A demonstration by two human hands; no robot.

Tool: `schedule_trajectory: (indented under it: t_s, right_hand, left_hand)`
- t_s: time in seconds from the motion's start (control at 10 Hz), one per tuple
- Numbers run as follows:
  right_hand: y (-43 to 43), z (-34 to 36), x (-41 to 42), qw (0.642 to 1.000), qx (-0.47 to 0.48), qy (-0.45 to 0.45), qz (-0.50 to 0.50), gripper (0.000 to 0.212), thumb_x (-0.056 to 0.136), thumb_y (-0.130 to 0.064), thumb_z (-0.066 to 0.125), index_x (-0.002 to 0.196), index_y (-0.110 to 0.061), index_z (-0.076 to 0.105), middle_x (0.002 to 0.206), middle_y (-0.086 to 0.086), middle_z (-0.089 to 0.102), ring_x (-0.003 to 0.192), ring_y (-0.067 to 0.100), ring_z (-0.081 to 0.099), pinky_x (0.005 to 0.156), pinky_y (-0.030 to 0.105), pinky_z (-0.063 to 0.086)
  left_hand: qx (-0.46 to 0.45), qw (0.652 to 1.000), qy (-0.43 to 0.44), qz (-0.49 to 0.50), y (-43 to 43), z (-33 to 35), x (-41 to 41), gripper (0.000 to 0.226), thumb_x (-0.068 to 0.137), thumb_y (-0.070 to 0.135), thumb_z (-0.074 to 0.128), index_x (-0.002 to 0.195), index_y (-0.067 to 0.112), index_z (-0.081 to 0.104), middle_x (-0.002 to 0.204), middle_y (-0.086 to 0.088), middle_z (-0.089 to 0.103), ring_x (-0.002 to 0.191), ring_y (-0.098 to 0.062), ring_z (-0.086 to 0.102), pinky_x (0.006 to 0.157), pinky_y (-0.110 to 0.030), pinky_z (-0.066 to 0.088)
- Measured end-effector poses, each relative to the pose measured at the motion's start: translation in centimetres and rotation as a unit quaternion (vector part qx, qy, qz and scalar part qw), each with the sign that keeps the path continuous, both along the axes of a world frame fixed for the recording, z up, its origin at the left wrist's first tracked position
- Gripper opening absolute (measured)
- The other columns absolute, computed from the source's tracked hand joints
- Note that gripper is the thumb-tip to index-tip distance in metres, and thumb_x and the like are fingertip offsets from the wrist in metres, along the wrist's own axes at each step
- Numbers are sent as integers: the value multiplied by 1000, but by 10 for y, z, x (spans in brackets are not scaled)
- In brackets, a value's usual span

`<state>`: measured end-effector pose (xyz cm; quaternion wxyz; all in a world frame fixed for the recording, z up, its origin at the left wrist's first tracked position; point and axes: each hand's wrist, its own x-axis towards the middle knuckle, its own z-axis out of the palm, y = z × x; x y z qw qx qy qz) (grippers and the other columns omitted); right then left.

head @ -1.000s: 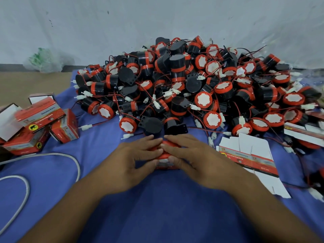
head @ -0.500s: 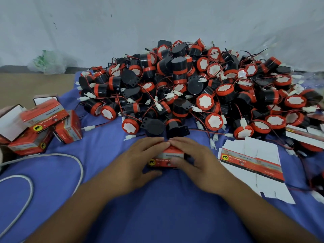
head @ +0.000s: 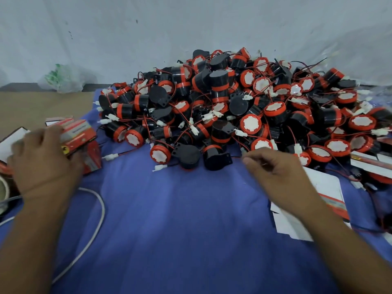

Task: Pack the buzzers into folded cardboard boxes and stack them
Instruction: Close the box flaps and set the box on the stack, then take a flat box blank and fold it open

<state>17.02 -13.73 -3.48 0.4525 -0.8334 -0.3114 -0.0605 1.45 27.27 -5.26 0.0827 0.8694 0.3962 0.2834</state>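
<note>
Stacking step: left hand (head: 44,158) gripping a box (head: 77,132) at nine o'clock; right hand (head: 280,170) hanging loosely curled, empty, beside buzzers (head: 233,102). Next, likely: picking one.

Noted motion blur over left hand (head: 42,158) and over red box (head: 77,132) gripped in it; lettering there unreadable. Found box stack (head: 93,158) beneath largely covered by that hand and cut by left edge. Unable to tell whether right hand (head: 275,168), fingertips smeared, pinches anything. Recorded flat cardboard blanks (head: 326,185) partly hidden under right forearm (head: 318,219). Recorded buzzer pile (head: 233,102) cut at right edge, lower units buried. Logged tape roll (head: 3,189) cropped at left edge.
</note>
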Motion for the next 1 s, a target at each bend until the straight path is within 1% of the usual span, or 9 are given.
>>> schedule_trajectory:
  t_s: [0.1,0.2,0.3,0.4,0.5,0.6,0.7,0.8,1.0]
  right_hand:
    - [-32,20,21,991,-124,-9,-49,11,89,-28,68,78,-31,70,81,-14,70,76,3,63,68,16,44]
    - [-72,24,39,934,-338,84,-77,37,79,-52,75,110,-36,63,108,-17,62,94,6,60,78,25,44]
    - [-92,19,46,880,-449,144,-56,83,71,-63,77,143,-37,44,149,-12,42,131,14,45,103,30,39]
    - [-91,14,48,883,-452,126,-28,85,70,-65,77,144,-36,45,160,-12,26,145,17,26,117,41,29]
    - [-77,12,45,882,-461,98,-30,61,73,-60,78,126,-40,56,149,-12,38,134,17,30,110,44,34]
    - [-73,10,42,883,-460,93,-22,51,75,-60,76,116,-38,53,134,-13,46,117,11,35,98,33,39]
    - [-74,6,38,878,-465,111,5,84,69,-72,71,138,-33,41,138,-14,38,121,11,32,100,30,36]
    - [-67,3,35,872,-480,94,-21,92,65,-71,76,140,-32,40,140,-8,34,124,14,31,104,33,36]
    - [-63,4,36,880,-462,106,-40,69,61,-65,83,109,-36,43,117,-8,37,109,15,33,85,32,37]
  left_hand:
    - [-2,999,0,43,17,-4,-7,52,86,42,59,135,31,44,130,-12,50,116,-38,52,97,-56,47]
    - [-17,998,-27,57,-19,3,-5,63,84,26,67,139,17,38,138,-25,39,120,-49,43,99,-63,41]
    - [5,999,-31,22,-42,2,-1,83,78,37,63,147,11,24,151,-31,23,128,-57,33,103,-68,35]
    - [8,999,-38,6,-47,7,1,88,82,34,64,151,7,17,154,-34,16,135,-59,25,107,-69,30]
    - [17,997,-81,9,-56,17,3,75,84,41,59,145,12,26,149,-31,28,133,-55,32,105,-67,33]
    - [62,989,-129,-26,-66,23,5,61,82,44,50,134,14,39,143,-27,38,128,-50,41,103,-60,39]
    - [94,978,-167,-82,-71,21,9,47,87,36,56,126,11,49,140,-27,42,128,-48,41,107,-58,36]
    - [147,959,-175,-170,-78,16,15,38,87,23,57,118,1,61,136,-30,47,128,-45,42,117,-36,24]
    - [83,933,-104,-334,-123,19,23,41,91,33,50,109,2,70,128,-14,60,121,-31,52,107,-24,30]
